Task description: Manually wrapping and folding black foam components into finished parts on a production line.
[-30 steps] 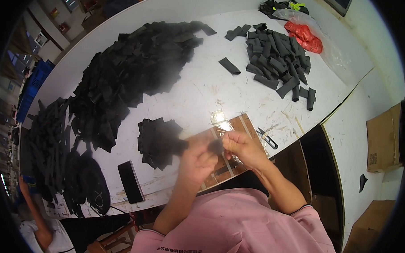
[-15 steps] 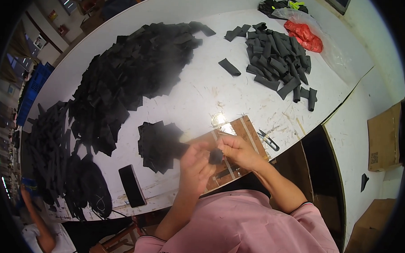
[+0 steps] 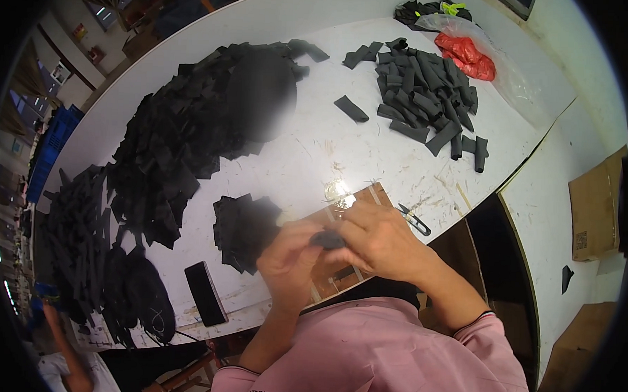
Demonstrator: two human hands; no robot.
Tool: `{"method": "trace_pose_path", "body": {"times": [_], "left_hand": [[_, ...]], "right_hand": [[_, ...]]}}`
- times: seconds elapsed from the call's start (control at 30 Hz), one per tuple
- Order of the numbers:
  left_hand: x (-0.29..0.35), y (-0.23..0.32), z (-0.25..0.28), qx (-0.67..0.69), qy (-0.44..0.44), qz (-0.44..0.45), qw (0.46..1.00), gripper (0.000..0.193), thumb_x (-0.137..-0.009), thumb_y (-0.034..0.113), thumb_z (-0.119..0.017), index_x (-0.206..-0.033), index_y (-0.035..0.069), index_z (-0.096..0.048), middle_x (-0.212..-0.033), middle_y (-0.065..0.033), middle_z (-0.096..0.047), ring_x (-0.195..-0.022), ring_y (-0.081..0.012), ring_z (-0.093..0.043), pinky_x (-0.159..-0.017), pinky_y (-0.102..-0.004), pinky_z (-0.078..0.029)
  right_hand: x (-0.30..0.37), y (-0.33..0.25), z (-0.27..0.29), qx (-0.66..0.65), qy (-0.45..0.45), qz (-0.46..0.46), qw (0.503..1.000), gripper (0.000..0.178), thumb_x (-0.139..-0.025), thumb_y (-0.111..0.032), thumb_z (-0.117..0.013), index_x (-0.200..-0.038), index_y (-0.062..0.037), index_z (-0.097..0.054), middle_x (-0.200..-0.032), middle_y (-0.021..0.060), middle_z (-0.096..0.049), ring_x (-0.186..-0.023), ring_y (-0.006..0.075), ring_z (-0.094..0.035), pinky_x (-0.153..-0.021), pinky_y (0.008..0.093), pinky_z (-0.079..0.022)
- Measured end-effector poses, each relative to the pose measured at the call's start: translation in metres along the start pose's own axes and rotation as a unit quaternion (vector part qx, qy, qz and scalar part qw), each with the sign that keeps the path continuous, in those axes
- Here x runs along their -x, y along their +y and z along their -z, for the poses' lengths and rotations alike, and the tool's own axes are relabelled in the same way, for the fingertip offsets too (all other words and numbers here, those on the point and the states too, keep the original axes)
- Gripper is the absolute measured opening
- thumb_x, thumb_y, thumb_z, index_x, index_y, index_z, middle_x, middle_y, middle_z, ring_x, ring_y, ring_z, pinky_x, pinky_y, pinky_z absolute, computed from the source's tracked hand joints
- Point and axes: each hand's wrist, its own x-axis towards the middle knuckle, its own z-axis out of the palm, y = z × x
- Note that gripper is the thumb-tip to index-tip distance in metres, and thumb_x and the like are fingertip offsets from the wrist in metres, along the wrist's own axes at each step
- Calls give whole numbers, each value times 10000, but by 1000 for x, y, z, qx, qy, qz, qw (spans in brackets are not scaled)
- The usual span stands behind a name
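Pinching a black piece (image 3: 328, 240) over the board (image 3: 375, 195), left hand (image 3: 286, 258) and right hand (image 3: 380, 241) have fingers closed on it, hiding its ends. Left-hand detail is blurred; a smudge (image 3: 263, 94) veils the heap (image 3: 167, 135).

Dark piece (image 3: 328, 240) partly hidden by right hand (image 3: 379, 240)

From the board (image 3: 382, 198) on that table (image 3: 294, 174), I see heaped pieces (image 3: 156, 149) at ten o'clock, stacked pieces (image 3: 240, 231) at nine, a phone (image 3: 205, 294) at eight, tubes (image 3: 428, 96) at one, snips (image 3: 417, 222) near two.
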Motion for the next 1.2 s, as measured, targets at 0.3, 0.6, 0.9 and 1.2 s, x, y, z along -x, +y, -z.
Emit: {"method": "trace_pose_path", "body": {"times": [0.3,0.6,0.9,1.2], "left_hand": [[-3,-3,-9,116,-44,169,978,169,-724,-104,-534,-879,-42,-565,-882,-118,-570,-846,-159,-535,-715,-254,-455],[-24,-1,-7,-86,-183,200,959,109,-661,-96,-596,-750,-33,-583,-801,-88,-591,-761,-141,-553,-667,-231,-423],[-21,1,-8,-159,-176,103,966,104,-679,-76,-586,-775,-38,-585,-814,-107,-593,-770,-149,-563,-675,-246,-437],[-7,0,-6,116,-36,105,987,127,-813,54,-532,-907,-19,-575,-859,-125,-600,-807,-187,-547,-734,-290,-434]], "right_hand": [[27,23,-46,-60,-13,-81,995,185,-771,-211,-559,-709,-38,-543,-642,103,-539,-638,280,-541,-526,369,-427],[37,35,-70,-158,19,-87,983,188,-795,-198,-505,-738,-21,-531,-678,132,-545,-636,316,-540,-532,390,-424],[43,39,-79,-154,53,-71,984,161,-781,-193,-529,-820,-39,-554,-656,140,-527,-607,314,-528,-530,396,-421],[20,24,-38,-96,0,-69,993,229,-740,-251,-593,-701,-29,-552,-600,119,-515,-590,298,-524,-517,382,-415]]}}
